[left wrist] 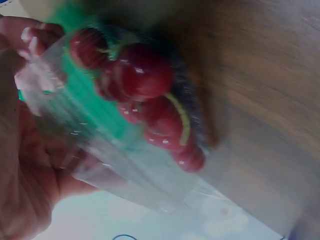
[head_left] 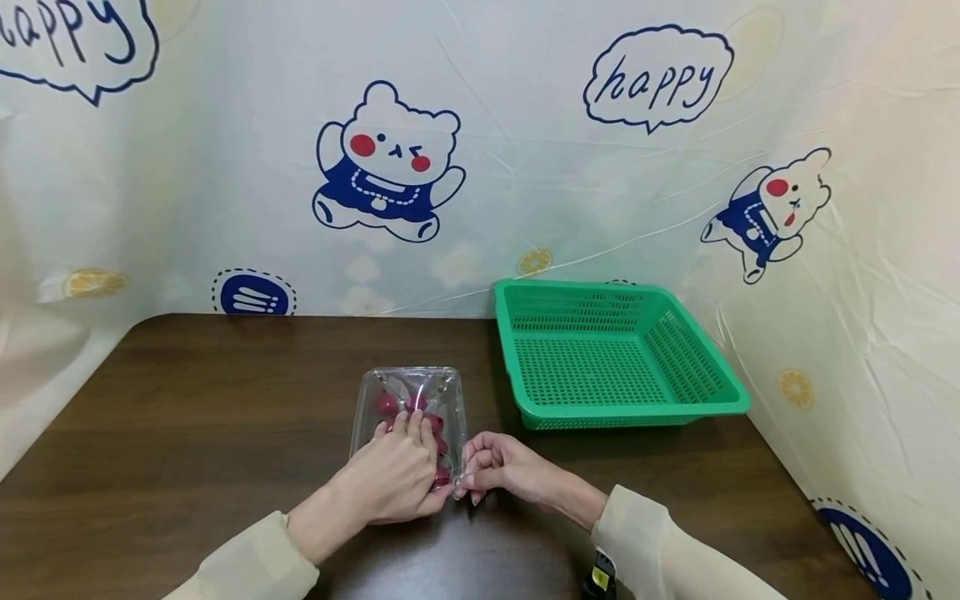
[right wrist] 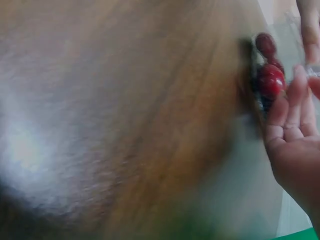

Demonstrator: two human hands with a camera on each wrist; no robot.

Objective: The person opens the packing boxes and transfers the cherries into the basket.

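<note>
Both hands hold one clear plastic box of red cherries (head_left: 408, 412). From the head view, the left hand (head_left: 397, 479) lies on top of the box lid with its fingers spread over it and its thumb under the near edge. The right hand (head_left: 498, 471) has curled fingers that pinch the near right corner of the box. The box sits on the dark brown wooden table (head_left: 187, 417), close to the near edge and about in the middle from left to right. A green plastic basket with small holes (head_left: 611, 354) stands at the far right part of the table, just beside the box but not touching it. Behind the table hangs a pale sheet with blue bears (head_left: 386, 162) and the word happy.

From the left wrist view, the left hand (left wrist: 30, 165) grips the clear box (left wrist: 125, 165) from the side. The red cherries (left wrist: 145, 100) with green stems press against the clear wall. The picture is blurry.

From the right wrist view, the fingers of the right hand (right wrist: 295, 140) curl beside the cherries (right wrist: 270, 75) at the edge of the brown table (right wrist: 125, 120). This picture is blurry too, so the pinch itself is hard to see.
</note>
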